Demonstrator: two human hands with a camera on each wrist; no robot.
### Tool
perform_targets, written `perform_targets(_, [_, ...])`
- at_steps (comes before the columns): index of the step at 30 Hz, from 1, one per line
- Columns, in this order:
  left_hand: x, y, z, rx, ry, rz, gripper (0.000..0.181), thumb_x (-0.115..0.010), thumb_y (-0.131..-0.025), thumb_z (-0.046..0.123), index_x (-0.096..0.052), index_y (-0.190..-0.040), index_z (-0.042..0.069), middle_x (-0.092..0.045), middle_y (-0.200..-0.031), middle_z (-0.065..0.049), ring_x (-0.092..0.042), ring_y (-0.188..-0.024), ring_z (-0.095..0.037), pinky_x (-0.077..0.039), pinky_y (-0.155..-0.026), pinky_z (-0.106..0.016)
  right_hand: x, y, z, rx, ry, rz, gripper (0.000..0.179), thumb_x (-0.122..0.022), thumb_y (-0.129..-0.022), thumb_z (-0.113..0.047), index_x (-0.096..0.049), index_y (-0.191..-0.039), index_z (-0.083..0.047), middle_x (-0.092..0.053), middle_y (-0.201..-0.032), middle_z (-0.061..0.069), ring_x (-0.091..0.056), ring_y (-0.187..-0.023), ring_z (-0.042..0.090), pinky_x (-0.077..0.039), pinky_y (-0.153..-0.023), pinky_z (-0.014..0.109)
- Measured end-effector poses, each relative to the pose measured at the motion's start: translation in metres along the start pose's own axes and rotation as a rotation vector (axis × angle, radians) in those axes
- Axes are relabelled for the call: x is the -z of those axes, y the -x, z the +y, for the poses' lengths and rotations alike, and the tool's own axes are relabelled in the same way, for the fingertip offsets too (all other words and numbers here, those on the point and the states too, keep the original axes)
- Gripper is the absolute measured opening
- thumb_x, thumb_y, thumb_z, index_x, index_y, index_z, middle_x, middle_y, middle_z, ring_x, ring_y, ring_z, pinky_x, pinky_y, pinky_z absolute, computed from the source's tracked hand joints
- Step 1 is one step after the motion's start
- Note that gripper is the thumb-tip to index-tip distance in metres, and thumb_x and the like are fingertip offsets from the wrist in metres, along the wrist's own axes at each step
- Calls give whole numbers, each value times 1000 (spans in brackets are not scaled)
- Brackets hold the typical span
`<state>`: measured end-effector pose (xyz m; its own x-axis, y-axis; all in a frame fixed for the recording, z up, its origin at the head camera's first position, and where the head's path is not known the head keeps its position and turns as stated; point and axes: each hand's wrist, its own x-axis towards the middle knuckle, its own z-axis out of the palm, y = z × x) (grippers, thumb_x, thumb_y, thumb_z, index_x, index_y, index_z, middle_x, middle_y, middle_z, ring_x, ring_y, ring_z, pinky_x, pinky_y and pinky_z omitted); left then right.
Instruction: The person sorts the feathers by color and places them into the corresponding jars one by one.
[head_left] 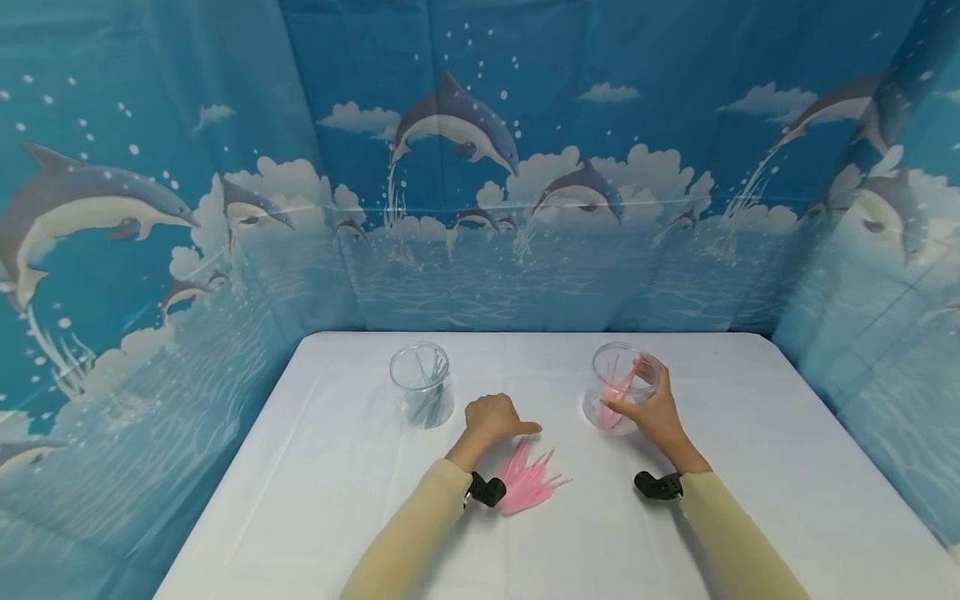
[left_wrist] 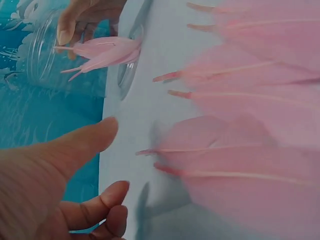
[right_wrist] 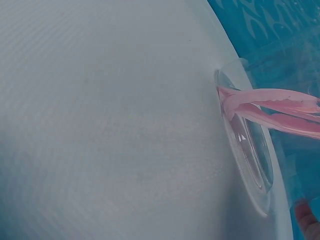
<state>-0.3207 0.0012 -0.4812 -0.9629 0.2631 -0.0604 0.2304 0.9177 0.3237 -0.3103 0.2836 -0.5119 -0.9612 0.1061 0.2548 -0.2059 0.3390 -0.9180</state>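
My right hand (head_left: 654, 408) grips a clear jar (head_left: 594, 410) near its upper part, thumb on the near side and fingers round the far right side. Several pink feathers (head_left: 612, 403) stand inside that jar, quills up. My left hand (head_left: 492, 418) hovers above the table with its thumb stretched out and its other fingers loosely bent, holding nothing. Just beneath it, a fan of pink feathers (head_left: 527, 485) lies on the white cloth; their quills point toward the jar in the left wrist view. Only a blurred fingertip (right_wrist: 306, 216) shows in the right wrist view.
Another clear jar (head_left: 412, 404) stands at the back left, with several grey-blue feathers (head_left: 429, 403) in it. A white cloth covers the table (head_left: 300, 500). Blue dolphin-print curtains (head_left: 480, 283) enclose its back and sides.
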Motion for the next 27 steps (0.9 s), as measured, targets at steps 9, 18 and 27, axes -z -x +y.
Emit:
perform_targets(9, [-14,6,4,-1,-91,-9,42,-78,-65,59,-64,-58,20,-54,-58,7,-50,-55,-11,-42,-50,-28,0,3,1,-35,14,7,108,-85,-72,-19,-10,-149,-11,-26,-148,21,-23,-134,37,-22,-102,65])
perform_targets(18, [-18,3,9,-34,1,10,32,-75,-74,47,-65,-61,20,-55,-60,10,-53,-58,-9,-43,-53,-29,-2,9,-16,-32,7,-1,104,-82,-74,-12,-10,-149,-7,-24,-147,25,-22,-133,41,-20,-101,66])
perform_targets(27, [-21,0,4,-55,108,0,28,-71,-78,39,-63,-59,20,-53,-57,10,-49,-56,-8,-42,-51,-29,-2,1,3,-3,2,13,107,-84,-73,-15,-10,-150,-13,-25,-148,20,-22,-134,37,-20,-102,64])
